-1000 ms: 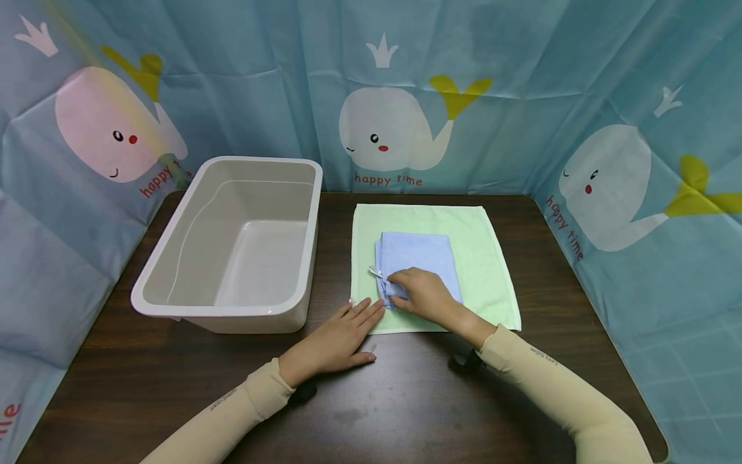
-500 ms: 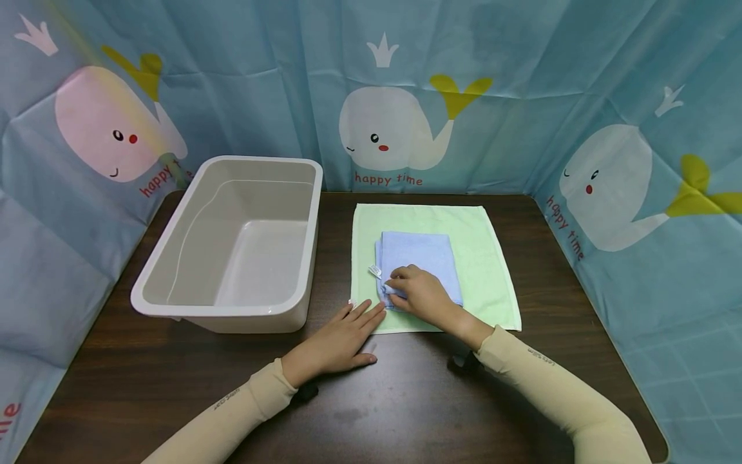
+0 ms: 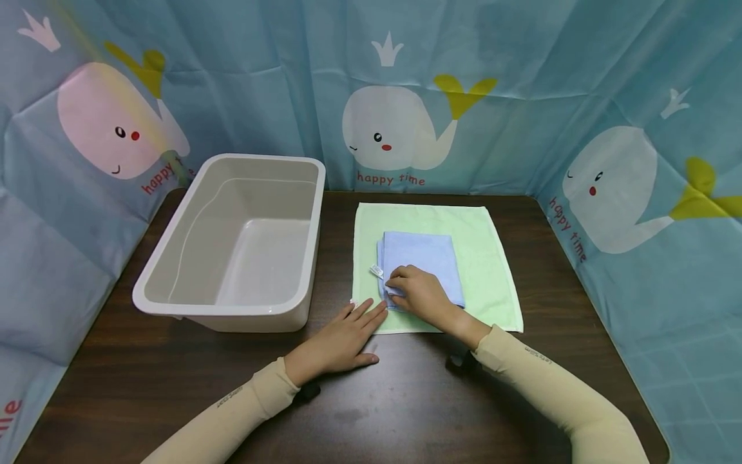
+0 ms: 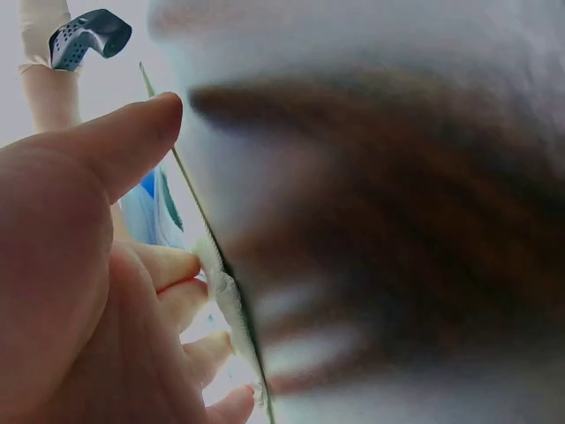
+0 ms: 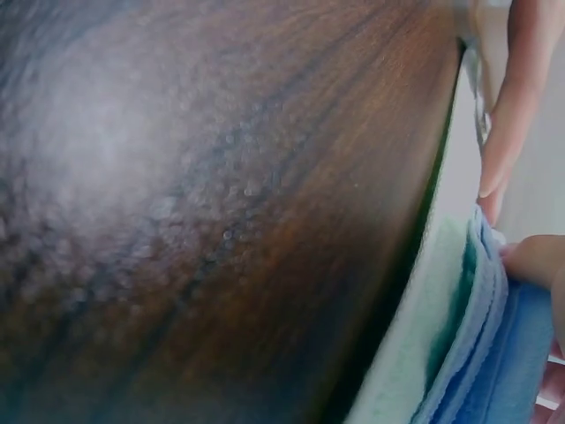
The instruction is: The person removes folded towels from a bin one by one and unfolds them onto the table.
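Where right hand [image 3: 424, 298] pinches, blue cloth [image 3: 422, 252] beneath

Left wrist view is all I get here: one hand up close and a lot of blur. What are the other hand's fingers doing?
Observer: The right hand pinches the folded blue cloth near its left edge, at the end closest to the person.

Operator: Oh, neat! And is there anything standing beside the cloths that I can't see?

Observer: Yes, the head view shows a grey basin to their left.
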Demonstrator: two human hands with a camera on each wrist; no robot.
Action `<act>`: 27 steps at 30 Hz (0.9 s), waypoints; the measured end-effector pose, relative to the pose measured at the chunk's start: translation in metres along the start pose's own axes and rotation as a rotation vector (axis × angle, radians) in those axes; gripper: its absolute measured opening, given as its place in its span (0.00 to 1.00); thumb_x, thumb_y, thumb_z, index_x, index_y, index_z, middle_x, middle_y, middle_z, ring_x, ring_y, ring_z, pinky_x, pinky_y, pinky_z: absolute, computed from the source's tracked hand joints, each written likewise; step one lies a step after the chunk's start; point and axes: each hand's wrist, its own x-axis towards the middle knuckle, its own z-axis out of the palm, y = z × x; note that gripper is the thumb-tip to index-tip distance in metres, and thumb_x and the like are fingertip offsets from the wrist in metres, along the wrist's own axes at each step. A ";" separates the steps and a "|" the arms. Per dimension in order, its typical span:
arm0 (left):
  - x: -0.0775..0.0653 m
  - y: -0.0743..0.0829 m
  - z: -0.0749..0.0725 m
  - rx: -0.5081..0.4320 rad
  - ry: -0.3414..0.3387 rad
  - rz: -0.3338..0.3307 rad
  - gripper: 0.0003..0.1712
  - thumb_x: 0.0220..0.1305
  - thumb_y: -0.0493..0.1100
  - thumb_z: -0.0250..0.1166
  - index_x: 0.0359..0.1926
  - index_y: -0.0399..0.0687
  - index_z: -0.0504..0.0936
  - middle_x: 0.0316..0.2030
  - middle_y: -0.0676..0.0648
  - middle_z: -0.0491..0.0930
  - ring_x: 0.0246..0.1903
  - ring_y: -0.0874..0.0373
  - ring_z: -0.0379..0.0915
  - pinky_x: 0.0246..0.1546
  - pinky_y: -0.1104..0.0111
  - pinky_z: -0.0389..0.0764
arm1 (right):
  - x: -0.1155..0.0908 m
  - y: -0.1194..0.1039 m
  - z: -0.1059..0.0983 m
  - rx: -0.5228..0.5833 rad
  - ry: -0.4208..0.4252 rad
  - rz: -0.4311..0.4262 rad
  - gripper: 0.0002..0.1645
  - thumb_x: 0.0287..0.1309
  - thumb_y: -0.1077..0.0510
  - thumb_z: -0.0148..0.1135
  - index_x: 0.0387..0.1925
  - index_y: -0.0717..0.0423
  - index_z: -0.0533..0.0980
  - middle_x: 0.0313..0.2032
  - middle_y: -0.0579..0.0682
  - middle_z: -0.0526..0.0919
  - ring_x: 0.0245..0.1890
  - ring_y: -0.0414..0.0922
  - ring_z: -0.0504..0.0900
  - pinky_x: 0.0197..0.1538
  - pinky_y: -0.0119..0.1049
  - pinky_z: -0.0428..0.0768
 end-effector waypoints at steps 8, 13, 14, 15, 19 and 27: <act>0.002 0.002 -0.003 0.017 0.004 0.008 0.50 0.66 0.64 0.60 0.77 0.43 0.52 0.79 0.45 0.50 0.78 0.43 0.47 0.74 0.45 0.57 | 0.000 0.001 0.001 -0.005 0.011 0.005 0.13 0.54 0.53 0.74 0.43 0.50 0.88 0.43 0.44 0.85 0.41 0.41 0.84 0.41 0.37 0.85; 0.003 0.003 -0.004 -0.006 -0.013 0.001 0.51 0.66 0.64 0.60 0.77 0.43 0.52 0.79 0.44 0.49 0.78 0.43 0.45 0.75 0.44 0.55 | -0.001 0.002 0.003 0.029 0.017 0.023 0.13 0.54 0.54 0.73 0.43 0.49 0.87 0.43 0.43 0.86 0.43 0.41 0.84 0.44 0.38 0.85; 0.003 0.003 -0.005 -0.011 -0.016 -0.001 0.51 0.66 0.64 0.60 0.77 0.43 0.52 0.79 0.44 0.49 0.78 0.43 0.45 0.75 0.44 0.55 | 0.000 0.002 0.003 0.048 0.021 0.032 0.13 0.54 0.54 0.74 0.43 0.48 0.87 0.43 0.43 0.87 0.44 0.41 0.84 0.45 0.38 0.85; 0.003 0.003 -0.005 -0.015 -0.019 -0.003 0.51 0.66 0.64 0.60 0.77 0.43 0.52 0.79 0.44 0.49 0.78 0.43 0.44 0.75 0.44 0.54 | 0.000 0.002 0.003 0.071 0.026 0.042 0.13 0.53 0.55 0.74 0.42 0.48 0.88 0.43 0.43 0.87 0.44 0.42 0.84 0.46 0.39 0.85; 0.002 0.003 -0.005 -0.014 -0.021 -0.001 0.50 0.66 0.64 0.60 0.77 0.43 0.52 0.79 0.44 0.49 0.78 0.43 0.45 0.75 0.43 0.54 | 0.001 0.002 0.005 0.161 0.046 0.082 0.11 0.52 0.58 0.74 0.40 0.49 0.87 0.42 0.44 0.89 0.45 0.43 0.85 0.49 0.40 0.84; 0.002 0.003 -0.005 -0.002 -0.023 0.004 0.50 0.66 0.64 0.59 0.77 0.43 0.53 0.79 0.45 0.49 0.78 0.43 0.45 0.74 0.44 0.55 | 0.001 0.001 0.005 0.187 0.110 0.077 0.07 0.50 0.57 0.76 0.34 0.51 0.87 0.34 0.44 0.88 0.37 0.42 0.87 0.45 0.39 0.84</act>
